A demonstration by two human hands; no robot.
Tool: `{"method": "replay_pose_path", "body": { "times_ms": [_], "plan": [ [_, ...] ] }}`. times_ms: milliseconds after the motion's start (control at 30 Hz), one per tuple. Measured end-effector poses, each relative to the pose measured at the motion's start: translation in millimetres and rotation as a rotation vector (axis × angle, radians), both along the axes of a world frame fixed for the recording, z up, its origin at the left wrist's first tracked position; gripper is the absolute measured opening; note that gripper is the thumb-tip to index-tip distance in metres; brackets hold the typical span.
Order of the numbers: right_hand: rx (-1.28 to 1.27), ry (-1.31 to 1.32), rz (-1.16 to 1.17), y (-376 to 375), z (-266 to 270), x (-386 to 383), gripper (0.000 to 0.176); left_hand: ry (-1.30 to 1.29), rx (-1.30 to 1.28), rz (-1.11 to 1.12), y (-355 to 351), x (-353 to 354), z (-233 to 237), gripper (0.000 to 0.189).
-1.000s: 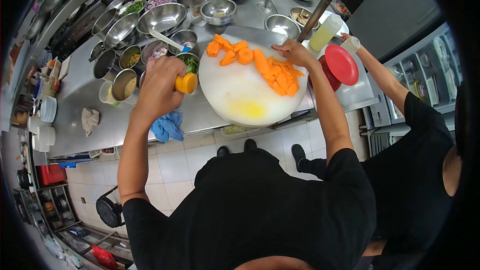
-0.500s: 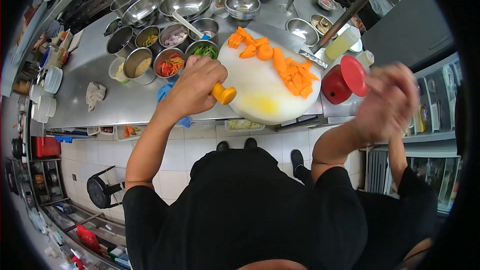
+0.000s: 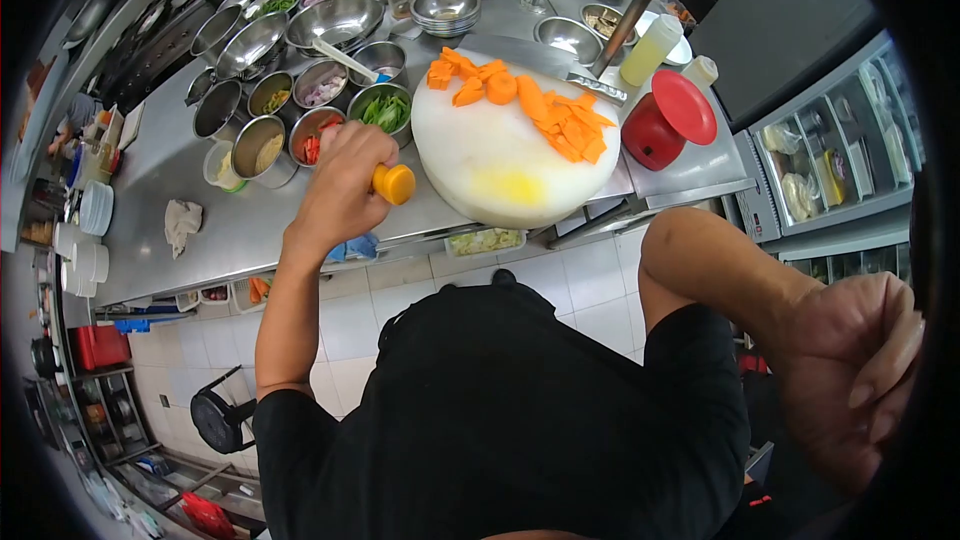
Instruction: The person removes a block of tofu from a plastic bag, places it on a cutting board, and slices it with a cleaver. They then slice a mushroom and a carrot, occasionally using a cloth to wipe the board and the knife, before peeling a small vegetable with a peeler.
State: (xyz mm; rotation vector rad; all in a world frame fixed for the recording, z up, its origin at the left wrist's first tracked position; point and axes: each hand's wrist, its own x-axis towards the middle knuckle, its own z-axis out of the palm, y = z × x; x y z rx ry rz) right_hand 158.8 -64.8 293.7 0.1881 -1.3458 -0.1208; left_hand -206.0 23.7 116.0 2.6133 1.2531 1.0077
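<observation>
My left hand (image 3: 350,175) is closed around a yellow-orange piece with a round, flat end (image 3: 394,184), in front of the steel pots; its other end is hidden in my grip. My right hand (image 3: 850,365) is at the far right, away from the counter, with the fingers curled in. Whatever they hold, if anything, is hidden. Cut carrot pieces (image 3: 565,125) lie along the far and right side of a round white cutting board (image 3: 470,155), which has a yellow stain. Behind them rests a cleaver (image 3: 520,55) with a wrapped handle.
Right of the board stands a red container with a tilted round lid (image 3: 665,120), near a squeeze bottle (image 3: 650,50). Steel pots of chopped green vegetable (image 3: 385,112) and onion (image 3: 323,85) stand left. A cloth (image 3: 182,225) lies on the counter. An open-shelved fridge (image 3: 840,150) is at right.
My left hand has moved left with the yellow-orange piece. My right hand has dropped from beside the red container to the far right edge. The view has shifted; the other person's arm is out of sight.
</observation>
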Motion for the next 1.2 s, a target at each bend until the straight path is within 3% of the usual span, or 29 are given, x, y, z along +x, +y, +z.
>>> {"method": "replay_pose_path", "body": {
  "times_ms": [100, 200, 333, 633, 867, 967, 1067, 1100, 1133, 1167, 1200],
  "plan": [
    [-0.077, -0.176, 0.064, -16.5, 22.8, 24.1, 0.011, 0.017, -0.008, 0.005, -2.1, -1.4, 1.4, 0.026],
    [-0.063, -0.176, -0.025, -28.6, 16.6, 26.5, 0.016, 0.025, 0.013, -0.006, 0.5, -4.2, -0.1, 0.026],
    [0.016, -0.057, -0.224, -21.4, 1.9, 14.3, 0.019, 0.05, 0.044, -0.008, 3.0, -9.2, -4.0, 0.033],
    [0.037, -0.013, -0.228, -10.5, -10.7, 0.0, 0.022, 0.056, 0.022, 0.032, 0.5, -6.9, 0.2, 0.025],
    [0.054, 0.033, -0.178, -10.8, -4.2, -5.7, 0.025, 0.022, 0.011, 0.04, 4.2, -13.4, -6.1, 0.03],
    [0.1, 0.132, -0.182, -13.9, 4.5, -12.8, 0.027, -0.007, 0.046, 0.041, 5.0, -14.1, -2.4, 0.03],
    [0.092, 0.429, -0.293, -0.2, -7.9, -38.4, 0.028, -0.038, 0.098, 0.003, 6.4, -12.4, 0.4, 0.032],
    [-0.035, 0.384, 0.181, 9.9, -14.7, -49.3, 0.027, -0.044, 0.099, 0.008, 5.8, -9.4, 1.7, 0.032],
    [-0.32, -0.124, -0.251, 19.3, -36.8, -34.5, 0.023, -0.044, 0.147, -0.039, 4.6, -4.5, 3.4, 0.029],
    [-0.318, -0.129, -0.246, 36.2, -79.6, -36.9, 0.023, -0.042, 0.194, -0.085, 3.8, 0.2, 4.1, 0.027],
    [-0.568, -0.21, -0.423, 58.0, -130.3, -42.4, 0.014, -0.044, 0.195, -0.079, 4.7, 3.6, 1.5, 0.027]
  ]
}}
